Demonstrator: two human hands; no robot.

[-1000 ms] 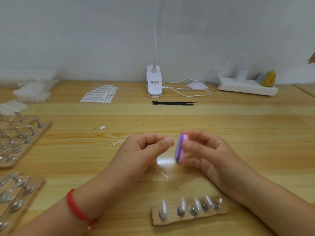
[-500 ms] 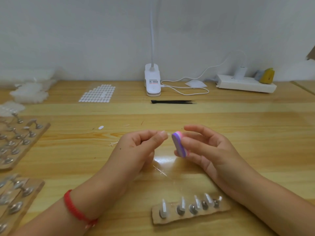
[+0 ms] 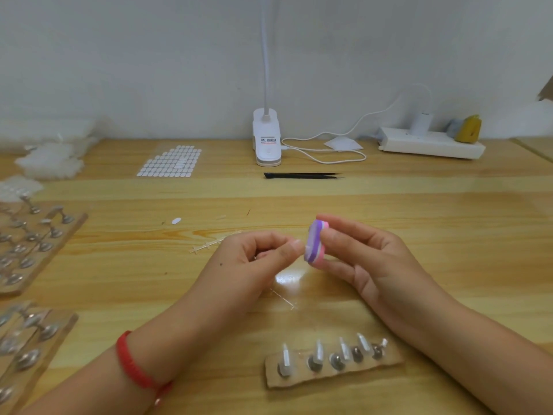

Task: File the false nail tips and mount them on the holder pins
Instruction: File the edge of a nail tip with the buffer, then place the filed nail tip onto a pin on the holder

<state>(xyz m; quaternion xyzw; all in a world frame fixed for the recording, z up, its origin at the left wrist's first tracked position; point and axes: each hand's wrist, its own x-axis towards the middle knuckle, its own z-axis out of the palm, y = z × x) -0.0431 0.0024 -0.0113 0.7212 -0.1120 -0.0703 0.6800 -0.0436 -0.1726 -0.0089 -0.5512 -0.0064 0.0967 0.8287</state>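
buffer block back beside left hand

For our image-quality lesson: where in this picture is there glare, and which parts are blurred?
Head view: a bright glare patch on the table below the nail file; head view, left edge: the white pile and the pin boards are soft, while the tweezers at centre are crisp.

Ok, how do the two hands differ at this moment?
The left hand pinches something too small to make out; the right hand holds a pink-and-purple file block. The left wrist wears a red cord; the right wrist is bare. Both are over the wooden table, fingertips close together.
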